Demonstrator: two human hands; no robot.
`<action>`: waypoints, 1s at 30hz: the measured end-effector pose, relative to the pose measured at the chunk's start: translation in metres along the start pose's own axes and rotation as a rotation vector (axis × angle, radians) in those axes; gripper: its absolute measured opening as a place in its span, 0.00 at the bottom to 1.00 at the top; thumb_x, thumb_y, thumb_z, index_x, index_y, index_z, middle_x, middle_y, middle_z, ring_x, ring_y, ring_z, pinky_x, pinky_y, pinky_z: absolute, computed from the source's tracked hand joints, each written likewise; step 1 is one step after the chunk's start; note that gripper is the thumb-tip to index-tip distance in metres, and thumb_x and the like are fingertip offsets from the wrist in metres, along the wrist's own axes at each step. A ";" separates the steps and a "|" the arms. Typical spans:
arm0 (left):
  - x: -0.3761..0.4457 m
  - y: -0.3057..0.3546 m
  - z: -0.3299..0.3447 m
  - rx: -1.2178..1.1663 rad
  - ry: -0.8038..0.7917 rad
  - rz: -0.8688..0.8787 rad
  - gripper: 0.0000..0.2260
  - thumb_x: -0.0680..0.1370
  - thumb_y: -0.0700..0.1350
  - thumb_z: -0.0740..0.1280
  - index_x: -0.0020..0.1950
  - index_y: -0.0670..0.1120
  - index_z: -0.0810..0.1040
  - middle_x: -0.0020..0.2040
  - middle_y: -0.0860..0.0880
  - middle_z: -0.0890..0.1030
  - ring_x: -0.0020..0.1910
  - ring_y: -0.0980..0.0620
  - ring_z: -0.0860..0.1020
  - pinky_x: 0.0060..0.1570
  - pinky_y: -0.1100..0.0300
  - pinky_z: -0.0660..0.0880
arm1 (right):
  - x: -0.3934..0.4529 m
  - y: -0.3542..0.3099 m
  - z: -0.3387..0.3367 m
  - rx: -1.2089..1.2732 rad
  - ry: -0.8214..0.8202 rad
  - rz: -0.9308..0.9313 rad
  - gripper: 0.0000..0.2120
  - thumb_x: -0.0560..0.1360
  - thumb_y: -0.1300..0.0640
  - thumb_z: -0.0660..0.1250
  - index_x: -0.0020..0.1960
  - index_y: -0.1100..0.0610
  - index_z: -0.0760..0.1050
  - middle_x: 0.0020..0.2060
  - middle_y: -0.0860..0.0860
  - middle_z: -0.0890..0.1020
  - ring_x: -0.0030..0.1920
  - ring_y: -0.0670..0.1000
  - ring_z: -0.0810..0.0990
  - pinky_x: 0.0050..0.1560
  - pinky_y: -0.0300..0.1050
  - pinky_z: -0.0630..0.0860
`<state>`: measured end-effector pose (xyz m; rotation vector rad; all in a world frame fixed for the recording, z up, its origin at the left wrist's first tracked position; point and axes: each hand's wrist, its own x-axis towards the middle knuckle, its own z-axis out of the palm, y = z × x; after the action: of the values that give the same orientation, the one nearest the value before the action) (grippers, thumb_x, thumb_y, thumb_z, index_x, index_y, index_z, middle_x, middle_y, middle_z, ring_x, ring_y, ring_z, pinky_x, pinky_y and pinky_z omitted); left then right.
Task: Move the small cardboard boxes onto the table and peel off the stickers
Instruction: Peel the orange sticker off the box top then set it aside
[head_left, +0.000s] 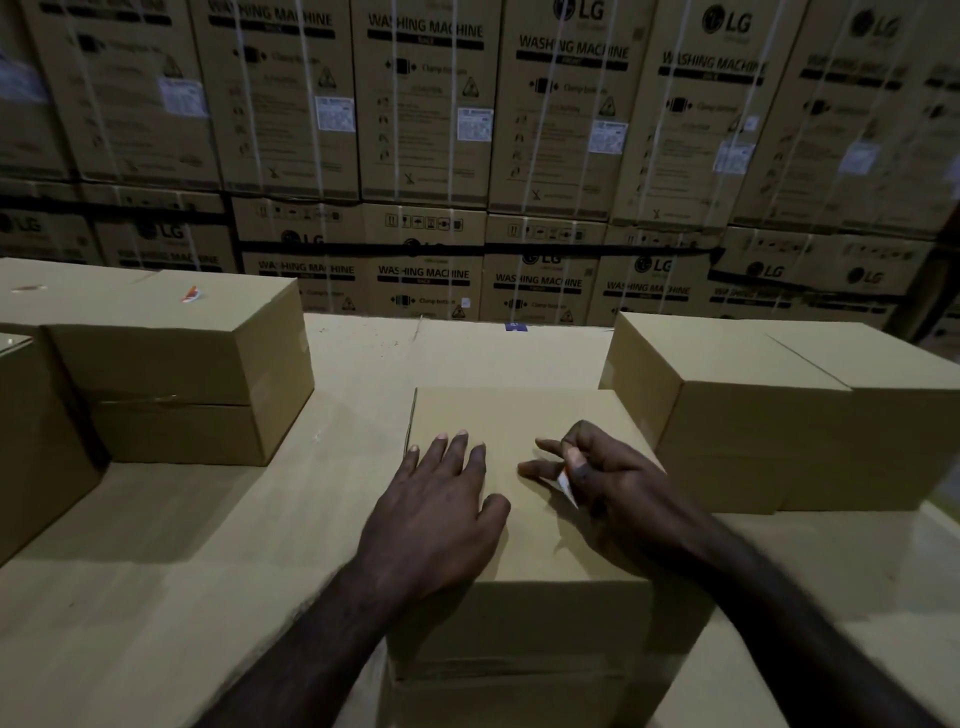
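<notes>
Pressing flat on the middle box (524, 525), left hand (441, 499); right hand (608, 478) pinching a peeled sticker (565, 483), bare table (208, 545) alongside.

Left hand (441, 493) flat on box (524, 530) — right hand (597, 478) pinches sticker (566, 486).

Left hand (441, 493) flat at frame centre, fingers straight and spread, right hand (597, 473) beside it, thumb and finger pinching, both forearms reaching in from the lower edge

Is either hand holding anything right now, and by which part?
The right hand pinches a small white sticker by its upper end. The left hand holds nothing; it rests flat on the box.
</notes>
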<state>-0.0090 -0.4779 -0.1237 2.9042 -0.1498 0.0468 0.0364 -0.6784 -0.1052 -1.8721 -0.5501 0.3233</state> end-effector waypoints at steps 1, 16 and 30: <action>0.000 0.000 0.000 0.000 -0.004 0.001 0.28 0.82 0.58 0.47 0.79 0.50 0.46 0.80 0.49 0.44 0.78 0.51 0.43 0.76 0.50 0.42 | -0.002 -0.001 0.001 -0.071 -0.008 -0.014 0.09 0.82 0.50 0.54 0.51 0.50 0.72 0.66 0.45 0.76 0.68 0.45 0.72 0.67 0.55 0.68; -0.001 0.000 -0.001 0.004 -0.007 0.009 0.28 0.82 0.58 0.47 0.79 0.50 0.46 0.80 0.49 0.44 0.78 0.51 0.43 0.76 0.51 0.42 | -0.001 -0.028 0.006 -0.194 0.021 0.099 0.08 0.83 0.57 0.54 0.53 0.56 0.71 0.50 0.40 0.76 0.44 0.26 0.75 0.50 0.32 0.74; -0.002 -0.001 -0.003 -0.001 -0.014 0.028 0.27 0.83 0.57 0.47 0.79 0.49 0.46 0.80 0.49 0.45 0.78 0.51 0.44 0.76 0.49 0.43 | -0.004 -0.027 -0.006 -0.331 0.094 0.148 0.08 0.83 0.54 0.55 0.52 0.54 0.73 0.52 0.52 0.78 0.51 0.54 0.76 0.54 0.57 0.73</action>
<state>-0.0108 -0.4763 -0.1214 2.9020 -0.1922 0.0315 0.0296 -0.6779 -0.0777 -2.2425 -0.4204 0.2498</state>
